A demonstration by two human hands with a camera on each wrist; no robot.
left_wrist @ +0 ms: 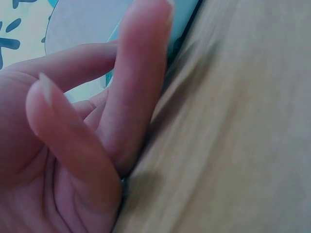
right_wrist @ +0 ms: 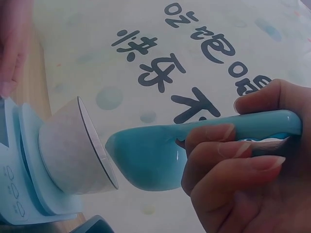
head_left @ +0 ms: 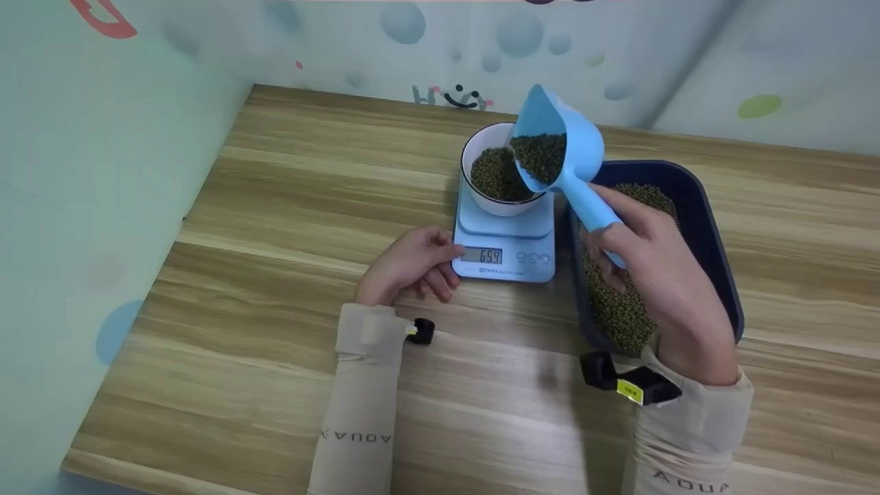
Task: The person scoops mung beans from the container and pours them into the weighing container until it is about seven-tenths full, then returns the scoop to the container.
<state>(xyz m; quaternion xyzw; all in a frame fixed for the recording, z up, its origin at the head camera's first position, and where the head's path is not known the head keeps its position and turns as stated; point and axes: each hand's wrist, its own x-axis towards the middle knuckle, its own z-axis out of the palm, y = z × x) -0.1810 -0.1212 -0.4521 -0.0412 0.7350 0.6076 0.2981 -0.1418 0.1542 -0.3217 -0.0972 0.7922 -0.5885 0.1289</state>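
My right hand [head_left: 663, 265] grips the handle of a light blue scoop [head_left: 584, 148], also seen in the right wrist view. Small green beans, like mung beans [head_left: 543, 155], lie in the scoop's tilted mouth, over the right rim of a white bowl [head_left: 505, 206] with a dark rim. More beans cover the bowl's inside. The bowl stands on a light blue kitchen scale [head_left: 509, 268], whose display seems to show 654. With thumb and fingertips, my left hand [head_left: 416, 261] holds the scale's left edge beside the display; the exact contact is partly hidden.
Right of the scale, under my right hand, a dark blue tray [head_left: 715, 247] holds many more beans. Behind the bowl, the wooden table [head_left: 309, 206] meets a wall [head_left: 330, 48] printed with bubbles and lettering. Another wall stands along the table's left side.
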